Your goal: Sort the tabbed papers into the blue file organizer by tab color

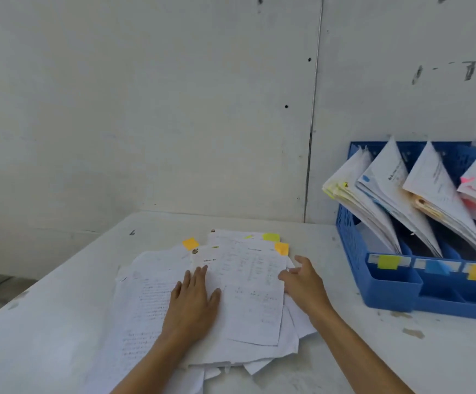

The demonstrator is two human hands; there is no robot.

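Head view: paper pile [146,314] on the table [46,336] at 6 o'clock. Left hand [192,304] lies flat on it, fingers straight and together. Right hand [302,282] at the pile's 3 o'clock, fingers apart and loosely bent, tips at the top sheet [254,305] edge. Orange tab [190,243] and yellow tab [271,237] at the pile's 12 o'clock. Blue file organizer [387,288] at 4 o'clock, slots holding papers.

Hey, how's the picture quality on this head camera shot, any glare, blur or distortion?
Head view: soft light, no glare, a faint shadow beside the left hand; the wide lens slightly bows the dark wall seam; print on the loose pile of white tabbed papers is too soft to read; the blue plastic file organizer is cropped at the right edge.
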